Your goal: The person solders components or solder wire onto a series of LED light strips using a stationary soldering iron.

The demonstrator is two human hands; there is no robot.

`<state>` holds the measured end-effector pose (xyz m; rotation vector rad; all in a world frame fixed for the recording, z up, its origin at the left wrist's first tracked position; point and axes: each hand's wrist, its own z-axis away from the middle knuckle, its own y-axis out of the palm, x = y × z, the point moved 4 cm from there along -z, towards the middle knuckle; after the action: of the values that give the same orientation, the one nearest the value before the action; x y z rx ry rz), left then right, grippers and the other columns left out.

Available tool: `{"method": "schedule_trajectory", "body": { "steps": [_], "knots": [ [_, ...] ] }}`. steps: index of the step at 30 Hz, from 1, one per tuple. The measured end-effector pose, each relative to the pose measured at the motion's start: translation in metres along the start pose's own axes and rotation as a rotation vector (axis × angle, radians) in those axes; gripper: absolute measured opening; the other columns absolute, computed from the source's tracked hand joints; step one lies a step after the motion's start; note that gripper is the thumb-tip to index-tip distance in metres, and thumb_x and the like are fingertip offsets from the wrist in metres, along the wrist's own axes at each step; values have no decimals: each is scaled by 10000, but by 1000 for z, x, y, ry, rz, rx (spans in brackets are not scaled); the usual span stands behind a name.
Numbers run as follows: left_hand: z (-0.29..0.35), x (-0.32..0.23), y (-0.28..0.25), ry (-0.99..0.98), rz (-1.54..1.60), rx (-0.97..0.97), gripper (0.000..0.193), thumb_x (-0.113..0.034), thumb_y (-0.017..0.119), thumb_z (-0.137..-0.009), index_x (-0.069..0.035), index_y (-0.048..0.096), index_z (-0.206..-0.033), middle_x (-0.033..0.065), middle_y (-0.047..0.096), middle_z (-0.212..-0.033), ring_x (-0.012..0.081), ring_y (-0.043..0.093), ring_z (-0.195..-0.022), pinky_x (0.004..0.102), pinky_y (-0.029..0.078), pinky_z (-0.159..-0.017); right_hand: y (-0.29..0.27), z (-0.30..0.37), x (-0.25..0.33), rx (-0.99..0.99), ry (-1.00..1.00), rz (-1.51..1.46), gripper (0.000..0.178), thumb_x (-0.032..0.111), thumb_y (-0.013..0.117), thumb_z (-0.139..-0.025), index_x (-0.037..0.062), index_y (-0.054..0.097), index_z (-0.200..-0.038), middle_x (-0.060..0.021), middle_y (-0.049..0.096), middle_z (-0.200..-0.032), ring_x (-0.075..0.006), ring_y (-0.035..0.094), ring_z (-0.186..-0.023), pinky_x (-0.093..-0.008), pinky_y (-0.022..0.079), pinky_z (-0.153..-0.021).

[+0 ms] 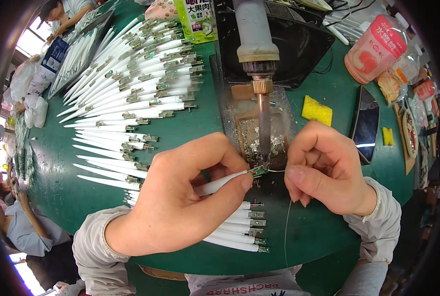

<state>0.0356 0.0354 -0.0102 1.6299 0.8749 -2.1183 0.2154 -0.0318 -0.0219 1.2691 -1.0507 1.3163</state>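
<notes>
My left hand (175,202) is closed around a white, tapered pen-shaped piece (219,184). A small green circuit board (259,172) sticks out of its right end. Above it, a soldering iron (264,116) points straight down, its tip at the board; whether they touch, I cannot tell. Pinched in my right hand (326,170) is thin solder wire (287,222), one end reaching left to the iron's tip, the rest hanging below my fingers. Under the iron lies a tray (233,116) with silvery solder scraps. More white pen-shaped pieces (237,239) lie below my left hand.
Many similar white pieces (126,108) fan out on the green table (52,163). A black fan (299,47) stands behind the iron. At right are a yellow sponge (317,111), a phone (365,123) and a pink container (375,49). Other people sit at left.
</notes>
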Motion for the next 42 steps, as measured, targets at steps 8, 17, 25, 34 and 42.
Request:
{"method": "schedule_trajectory", "body": {
  "steps": [8,17,25,34,42],
  "knots": [
    [-2,0,2,22,24,5,90,55,607,-841,32,547,-905,91,562,-940,111,557,-846,225,462,-684,5,-1,-3,-9,12,-39,112,79,599,-905,18,505,-917,-1,560,-706,-30,549,-579,-158,374,-456],
    [-2,-2,1,75,2,8,82,53,601,-843,36,559,-911,93,565,-932,113,557,-837,225,457,-676,6,0,-1,-15,-19,-100,126,96,589,-920,17,492,-936,-10,543,-747,-44,556,-611,-168,404,-457],
    [2,-2,3,-24,11,53,64,30,590,-859,31,557,-915,88,579,-919,111,561,-820,230,458,-693,2,0,-9,-11,-146,-29,171,24,653,-845,20,504,-929,10,538,-716,-11,499,-572,-174,312,-446],
    [2,0,5,-68,34,97,59,15,586,-869,28,558,-919,84,581,-922,111,562,-833,241,450,-725,9,-1,-2,-38,-374,456,239,12,722,-762,45,608,-969,6,526,-606,-37,459,-462,-202,326,-432],
    [2,0,6,-92,27,110,62,10,584,-870,25,557,-923,76,581,-921,103,561,-824,240,450,-714,12,0,-1,-56,-417,446,170,1,686,-774,45,606,-918,-13,522,-626,-69,489,-463,-224,346,-435]
  ]
}}
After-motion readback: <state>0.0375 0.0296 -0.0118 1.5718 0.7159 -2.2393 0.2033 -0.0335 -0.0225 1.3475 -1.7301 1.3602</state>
